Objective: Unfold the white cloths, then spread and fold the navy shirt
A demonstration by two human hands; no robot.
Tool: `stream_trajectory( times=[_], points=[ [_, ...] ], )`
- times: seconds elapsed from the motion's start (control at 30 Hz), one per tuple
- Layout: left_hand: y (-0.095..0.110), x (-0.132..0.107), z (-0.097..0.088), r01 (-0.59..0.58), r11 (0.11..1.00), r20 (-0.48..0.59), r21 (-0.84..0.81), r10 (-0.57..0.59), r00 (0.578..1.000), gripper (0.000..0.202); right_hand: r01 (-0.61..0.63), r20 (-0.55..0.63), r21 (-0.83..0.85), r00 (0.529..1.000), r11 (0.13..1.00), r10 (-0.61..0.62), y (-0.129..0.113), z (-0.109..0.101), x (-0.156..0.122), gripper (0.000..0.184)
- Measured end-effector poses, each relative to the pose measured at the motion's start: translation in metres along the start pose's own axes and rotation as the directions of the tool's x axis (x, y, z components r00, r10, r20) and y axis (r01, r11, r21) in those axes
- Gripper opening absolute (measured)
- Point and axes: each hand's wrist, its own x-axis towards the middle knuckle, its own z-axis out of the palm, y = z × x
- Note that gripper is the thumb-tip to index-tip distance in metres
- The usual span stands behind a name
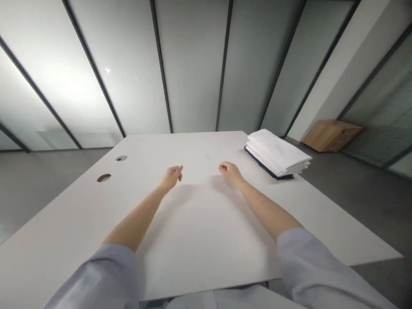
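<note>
Over the middle of the white table (199, 240), both of my arms stretch forward with the sleeves at the elbows. My left hand (172, 177) is closed, its fingers curled and nothing showing in them. Across a gap to its right, my right hand (231, 171) makes a loose fist, also with nothing visible inside. Shadows of the hands fall on the tabletop. Nearest to my right hand is a stack of folded white cloth (277, 150), lying on a dark folded piece (268, 168) near the table's right edge.
Two round holes are in the table's left part, one with a metal-looking rim (121, 158) and one bare opening (104, 177). Frosted glass panels (193, 64) stand beyond the far edge. A wooden cabinet (331, 135) is on the floor at right.
</note>
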Motion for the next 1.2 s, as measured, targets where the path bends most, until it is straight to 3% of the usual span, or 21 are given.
stream_trajectory(
  times=[0.07, 0.17, 0.27, 0.33, 0.37, 0.43, 0.5, 0.6, 0.67, 0.77, 0.9, 0.97, 1.03, 1.1, 1.2],
  points=[
    [-0.042, 0.016, -0.008, 0.201, 0.965, -0.152, 0.167, -0.176, 0.973, 0.049, -0.051, -0.081, -0.043, 0.996, 0.998, 0.048, 0.012, -0.028, 0.012, 0.017],
    [-0.075, 0.02, -0.015, 0.256, 0.933, -0.271, 0.251, -0.186, 0.945, 0.031, -0.194, -0.229, -0.121, 0.96, 0.974, 0.162, 0.042, -0.079, 0.023, 0.023],
    [-0.078, 0.017, -0.013, 0.231, 0.929, -0.265, 0.288, -0.155, 0.952, 0.018, -0.489, -0.488, -0.209, 0.802, 0.847, 0.344, 0.082, -0.129, 0.021, 0.038],
    [-0.076, 0.017, -0.01, 0.221, 0.911, -0.212, 0.349, -0.152, 0.965, 0.027, -0.694, -0.608, -0.194, 0.64, 0.693, 0.47, 0.109, -0.154, 0.015, 0.049],
    [-0.075, 0.017, -0.008, 0.216, 0.899, -0.191, 0.38, -0.153, 0.97, 0.032, -0.759, -0.601, -0.184, 0.59, 0.625, 0.54, 0.122, -0.163, 0.011, 0.056],
    [-0.075, 0.018, -0.006, 0.209, 0.883, -0.169, 0.42, -0.15, 0.974, 0.035, -0.832, -0.511, -0.191, 0.538, 0.522, 0.671, 0.141, -0.176, 0.003, 0.063],
    [-0.076, 0.019, -0.006, 0.201, 0.879, -0.153, 0.432, -0.148, 0.977, 0.033, -0.826, -0.451, -0.243, 0.56, 0.508, 0.695, 0.15, -0.183, -0.003, 0.059],
    [-0.076, 0.017, -0.006, 0.193, 0.878, -0.138, 0.439, -0.146, 0.98, 0.028, -0.693, -0.514, -0.372, 0.708, 0.617, 0.484, 0.14, -0.185, -0.003, 0.039],
    [-0.075, 0.016, -0.006, 0.178, 0.879, -0.138, 0.443, -0.129, 0.982, 0.027, -0.554, -0.539, -0.451, 0.794, 0.7, 0.281, 0.12, -0.182, 0.002, 0.03],
    [-0.072, 0.014, -0.005, 0.143, 0.885, -0.135, 0.444, -0.093, 0.987, 0.025, -0.309, -0.46, -0.5, 0.886, 0.809, 0.054, 0.078, -0.159, 0.014, 0.023],
    [-0.067, 0.01, 0.0, 0.073, 0.91, -0.113, 0.407, -0.029, 0.993, 0.014, 0.034, -0.211, -0.386, 0.97, 0.922, -0.124, 0.012, -0.09, 0.013, 0.024],
    [-0.064, 0.007, 0.004, 0.006, 0.923, -0.095, 0.384, 0.033, 0.995, 0.025, 0.294, 0.024, -0.183, 0.955, 0.938, -0.295, -0.019, -0.05, 0.003, 0.036],
    [-0.062, 0.002, 0.008, -0.079, 0.922, -0.079, 0.38, 0.118, 0.99, 0.04, 0.483, 0.171, 0.014, 0.862, 0.875, -0.478, -0.044, -0.016, -0.01, 0.051],
    [-0.059, -0.003, 0.012, -0.183, 0.896, -0.053, 0.404, 0.222, 0.974, 0.049, 0.546, 0.177, 0.092, 0.814, 0.833, -0.553, -0.059, 0.008, -0.02, 0.056],
    [-0.056, -0.008, 0.017, -0.315, 0.83, 0.06, 0.461, 0.324, 0.944, 0.054, 0.47, 0.154, 0.047, 0.869, 0.882, -0.471, -0.059, 0.033, -0.026, 0.056]
  ],
)
